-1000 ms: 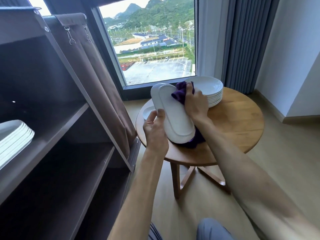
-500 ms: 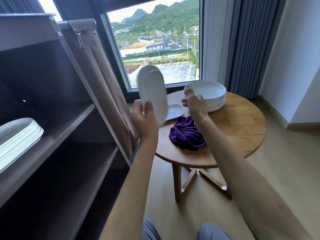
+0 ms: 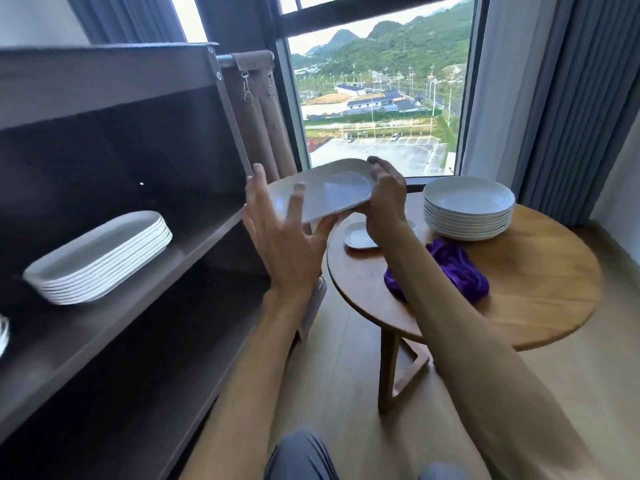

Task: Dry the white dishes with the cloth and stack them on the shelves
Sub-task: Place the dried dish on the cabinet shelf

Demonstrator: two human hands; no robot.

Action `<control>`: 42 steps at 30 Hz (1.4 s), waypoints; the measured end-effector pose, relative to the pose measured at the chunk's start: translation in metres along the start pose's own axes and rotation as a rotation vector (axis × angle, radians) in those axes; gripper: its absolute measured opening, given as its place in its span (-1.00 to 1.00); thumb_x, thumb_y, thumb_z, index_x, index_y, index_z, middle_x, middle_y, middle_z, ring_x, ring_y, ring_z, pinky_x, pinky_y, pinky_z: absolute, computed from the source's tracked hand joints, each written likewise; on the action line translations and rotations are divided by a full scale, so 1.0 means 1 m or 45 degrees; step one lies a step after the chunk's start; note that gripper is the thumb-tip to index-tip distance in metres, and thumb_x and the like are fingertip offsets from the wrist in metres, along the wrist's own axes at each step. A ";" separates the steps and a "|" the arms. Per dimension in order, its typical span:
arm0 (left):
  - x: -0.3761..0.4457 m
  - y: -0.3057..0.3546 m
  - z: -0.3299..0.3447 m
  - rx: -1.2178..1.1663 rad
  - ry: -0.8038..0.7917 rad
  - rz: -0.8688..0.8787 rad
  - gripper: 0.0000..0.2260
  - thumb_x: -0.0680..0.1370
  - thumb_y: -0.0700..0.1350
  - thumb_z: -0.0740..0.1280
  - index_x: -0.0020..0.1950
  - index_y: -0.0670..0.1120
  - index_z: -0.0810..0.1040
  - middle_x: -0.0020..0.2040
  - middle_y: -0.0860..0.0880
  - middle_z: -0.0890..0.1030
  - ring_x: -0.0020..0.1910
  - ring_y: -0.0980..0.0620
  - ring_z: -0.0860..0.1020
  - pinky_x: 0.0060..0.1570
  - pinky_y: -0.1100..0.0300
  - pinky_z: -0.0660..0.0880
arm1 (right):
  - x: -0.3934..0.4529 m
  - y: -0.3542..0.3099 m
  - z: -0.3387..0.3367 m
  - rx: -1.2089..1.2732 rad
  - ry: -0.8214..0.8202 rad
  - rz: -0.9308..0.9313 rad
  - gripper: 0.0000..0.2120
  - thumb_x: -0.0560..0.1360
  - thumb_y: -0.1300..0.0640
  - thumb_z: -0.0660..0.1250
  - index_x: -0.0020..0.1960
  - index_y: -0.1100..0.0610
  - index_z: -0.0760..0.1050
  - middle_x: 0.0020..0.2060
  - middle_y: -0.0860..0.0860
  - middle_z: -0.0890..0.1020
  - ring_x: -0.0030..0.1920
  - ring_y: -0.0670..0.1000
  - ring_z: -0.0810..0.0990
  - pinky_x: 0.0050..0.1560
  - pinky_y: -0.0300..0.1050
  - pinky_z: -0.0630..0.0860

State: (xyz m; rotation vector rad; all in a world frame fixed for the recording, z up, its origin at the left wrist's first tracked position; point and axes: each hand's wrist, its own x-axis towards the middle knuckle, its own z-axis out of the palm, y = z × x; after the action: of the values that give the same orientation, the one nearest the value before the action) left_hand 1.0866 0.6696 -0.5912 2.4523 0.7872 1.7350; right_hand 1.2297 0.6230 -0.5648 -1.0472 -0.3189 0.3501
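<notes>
The oval dish could slip and break, I think, because only fingertips hold it in the air. It could also bump the shelf edge on the way in. Left of the oval dish, a stack of oval dishes sits on the shelf. The left hand holds the dish's left end, fingers spread wide. The right hand curls around its right end. Right of the dish, the purple cloth lies on the table.
</notes>
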 end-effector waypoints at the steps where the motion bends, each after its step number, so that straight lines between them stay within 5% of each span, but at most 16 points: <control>1: 0.001 -0.006 -0.008 -0.066 -0.022 -0.166 -0.26 0.45 0.28 0.50 0.50 -0.10 0.47 0.63 -0.30 0.13 0.61 -0.27 0.14 0.54 -0.18 0.19 | -0.001 0.003 0.009 0.032 -0.013 0.010 -0.70 0.66 0.20 0.12 0.32 0.12 0.49 0.20 0.19 0.55 0.22 0.24 0.55 0.08 0.15 0.58; 3: 0.004 -0.019 -0.024 -0.246 -0.102 -0.395 0.01 0.39 0.29 0.55 0.65 -0.13 0.18 0.66 -0.25 -0.06 0.65 -0.18 0.02 0.55 0.05 0.12 | -0.004 0.007 0.031 0.084 -0.052 0.034 -0.75 0.66 0.15 0.12 0.30 0.10 0.45 0.13 0.17 0.55 0.14 0.21 0.57 -0.15 -0.05 0.58; 7: 0.011 -0.051 -0.050 -0.404 -0.032 -0.530 0.01 0.40 0.10 0.62 0.67 -0.07 0.09 0.68 -0.16 -0.09 0.62 0.01 0.00 0.34 0.63 -0.03 | -0.012 0.023 0.078 0.106 -0.151 0.120 -0.74 0.69 0.07 0.10 0.31 0.12 0.42 0.04 0.15 0.54 0.01 0.13 0.58 -0.31 -0.14 0.57; 9: 0.016 -0.070 -0.062 -0.386 0.021 -0.614 -0.01 0.40 0.06 0.62 0.66 0.01 0.10 0.68 -0.11 -0.05 0.61 0.03 0.03 0.40 0.54 0.00 | -0.017 0.034 0.104 0.090 -0.216 0.187 -0.69 0.70 -0.01 0.11 0.33 0.14 0.40 0.06 0.16 0.54 0.03 0.13 0.58 -0.23 -0.05 0.60; 12: 0.025 -0.100 -0.086 -0.355 0.113 -0.693 -0.05 0.38 -0.02 0.64 0.63 -0.07 0.17 0.62 -0.11 0.21 0.60 -0.03 0.18 0.57 0.14 0.19 | -0.035 0.048 0.148 0.070 -0.302 0.267 -0.68 0.69 -0.11 0.12 0.27 0.10 0.39 0.08 0.13 0.53 0.06 0.10 0.57 -0.10 0.08 0.68; 15: 0.029 -0.127 -0.109 -0.281 0.230 -0.681 -0.05 0.35 -0.08 0.65 0.61 -0.07 0.20 0.53 -0.06 0.33 0.49 0.02 0.34 0.44 0.25 0.36 | -0.056 0.059 0.186 0.179 -0.412 0.287 -0.71 0.65 -0.10 0.19 0.15 0.10 0.51 0.02 0.07 0.58 0.04 0.08 0.61 -0.27 -0.02 0.66; 18: 0.031 -0.147 -0.128 -0.140 0.320 -0.701 -0.09 0.34 -0.07 0.64 0.59 0.00 0.23 0.54 -0.08 0.28 0.46 -0.01 0.35 0.35 0.18 0.39 | -0.074 0.072 0.222 0.187 -0.536 0.281 -0.73 0.58 -0.13 0.25 0.00 0.03 0.58 -0.03 0.02 0.64 0.05 0.04 0.63 -0.06 0.06 0.67; 22: 0.030 -0.166 -0.149 0.052 0.384 -0.670 -0.16 0.33 -0.08 0.64 0.52 0.01 0.31 0.53 -0.08 0.27 0.39 -0.07 0.41 0.31 0.09 0.45 | -0.088 0.090 0.256 0.026 -0.610 0.218 -0.49 0.53 -0.24 0.22 0.30 0.09 0.49 0.14 -0.01 0.59 0.18 -0.01 0.54 0.25 0.06 0.49; 27: 0.027 -0.185 -0.165 0.174 0.423 -0.729 -0.17 0.31 -0.08 0.66 0.49 0.01 0.32 0.47 -0.11 0.32 0.27 -0.07 0.50 0.22 0.12 0.49 | -0.098 0.114 0.280 -0.070 -0.772 0.185 -0.49 0.54 -0.26 0.23 0.25 0.11 0.56 0.12 0.01 0.64 0.16 -0.02 0.56 0.13 -0.05 0.45; 32: 0.034 -0.201 -0.169 0.214 0.370 -0.856 -0.14 0.30 -0.04 0.67 0.50 0.02 0.31 0.46 -0.15 0.32 0.28 -0.15 0.51 0.28 0.00 0.48 | -0.094 0.125 0.295 -0.178 -0.804 0.104 -0.49 0.57 -0.24 0.24 0.34 0.09 0.55 0.23 0.00 0.61 0.25 -0.03 0.52 0.24 -0.04 0.42; 42: 0.034 -0.214 -0.144 0.192 0.345 -0.977 -0.15 0.29 -0.04 0.67 0.49 0.01 0.35 0.42 -0.14 0.37 0.29 -0.11 0.50 0.20 0.24 0.34 | -0.066 0.158 0.299 -0.248 -0.876 0.121 -0.40 0.53 -0.27 0.28 0.41 0.10 0.48 0.26 -0.03 0.58 0.32 -0.02 0.50 0.29 -0.08 0.39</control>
State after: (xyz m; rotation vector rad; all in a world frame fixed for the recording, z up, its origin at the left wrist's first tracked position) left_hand 0.8850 0.8336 -0.5738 1.6124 1.6523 1.7112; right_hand 1.0252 0.9005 -0.5714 -1.1109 -0.9351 0.7777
